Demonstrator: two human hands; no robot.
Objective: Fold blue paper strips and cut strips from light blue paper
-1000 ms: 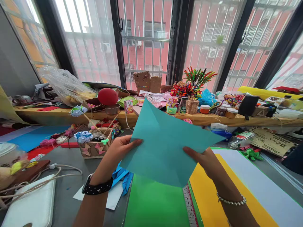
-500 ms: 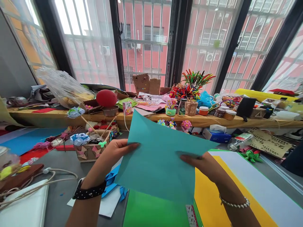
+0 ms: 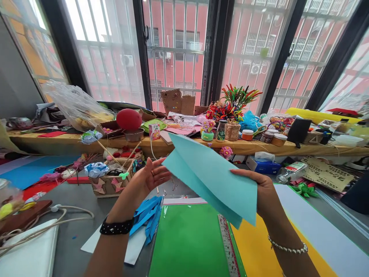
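A turquoise sheet of paper [image 3: 213,173], bent over on itself with its two layers apart along the lower left, is held up above the table. My right hand [image 3: 263,190] grips its right side, thumb on the face towards me and the other fingers behind. At the paper's left corner is my left hand [image 3: 150,177], open, fingers stretched out and thumb raised. Whether those fingertips touch the paper I cannot tell. Beneath the paper lies a green sheet [image 3: 187,238] under clear plastic, with a patterned ruler [image 3: 227,246] along its right side.
Folded blue paper strips [image 3: 148,217] lie on white paper left of the green sheet. Yellow paper [image 3: 253,246] and a pale sheet [image 3: 317,231] are at the right. A decorated cardboard box [image 3: 106,186] stands left. Jars, a red balloon [image 3: 128,119] and craft items crowd the window ledge.
The turquoise paper has gone from nearly flat to bent over and has tilted. My left hand has let go and opened beside it. My right hand has shifted to its right edge.
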